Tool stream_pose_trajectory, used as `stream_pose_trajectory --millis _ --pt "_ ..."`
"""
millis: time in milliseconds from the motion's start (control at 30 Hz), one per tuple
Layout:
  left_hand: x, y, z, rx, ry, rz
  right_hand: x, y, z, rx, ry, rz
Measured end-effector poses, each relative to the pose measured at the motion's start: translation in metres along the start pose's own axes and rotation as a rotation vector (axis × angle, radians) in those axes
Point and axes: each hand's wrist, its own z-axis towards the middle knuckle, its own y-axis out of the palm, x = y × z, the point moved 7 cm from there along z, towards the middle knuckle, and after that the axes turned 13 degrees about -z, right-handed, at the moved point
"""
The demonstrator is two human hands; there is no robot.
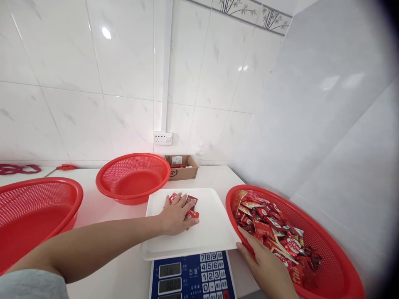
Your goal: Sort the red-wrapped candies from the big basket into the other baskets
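Blue-fronted digital scale (193,283) nearest, its white tray (212,232) bearing a few red snack packets (192,214) under the left hand (176,216).
The left hand lies palm down, fingers spread over the packets left of the tray's middle; the right hand (266,265) is at the tray's near right corner, beside the red perforated basket (335,265) of mixed packets (268,230), and whether it pinches the tray or the basket rim I cannot tell. The packets look light, with thin, slippery wrappers and perhaps breakable contents; flat ends should suit a gentle pinch.
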Motion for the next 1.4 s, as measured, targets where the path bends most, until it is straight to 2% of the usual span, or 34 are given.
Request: stream_pose_trajectory --millis 100,300,367,467,567,733,900,1067,1167,1400 --pt "0.005 0.004 0.006 -0.054 0.042 -0.013 0.0 0.001 0.0 0.0 -0.002 -0.004" --pt "0.007 -0.013 0.007 -0.189 0.182 -0.068 0.001 0.002 0.001 -0.021 0.002 -0.035" --pt "0.007 -0.017 0.003 -0.197 0.198 -0.081 0.002 0.003 0.002 -0.012 0.001 -0.037" --pt "0.006 -0.018 0.001 -0.112 0.155 -0.083 0.005 0.005 0.002 0.038 -0.005 -0.025" --pt "0.002 -0.012 0.003 -0.042 0.092 -0.086 0.006 0.006 0.002 0.07 -0.011 -0.008" --pt "0.005 -0.005 0.007 -0.071 0.159 -0.119 0.003 0.003 0.001 0.028 -0.006 0.001" --pt "0.003 -0.011 0.005 -0.044 0.168 -0.171 0.001 -0.002 0.0 0.031 0.0 -0.008" --pt "-0.024 -0.023 0.01 0.083 -0.005 -0.2 0.002 -0.001 -0.001 0.037 -0.013 -0.004" --pt "-0.034 -0.029 0.014 0.105 -0.042 -0.199 0.002 -0.001 0.0 0.029 -0.005 -0.004" --pt "-0.032 -0.034 0.017 0.158 -0.065 -0.248 -0.001 -0.002 0.0 0.021 -0.011 -0.017"
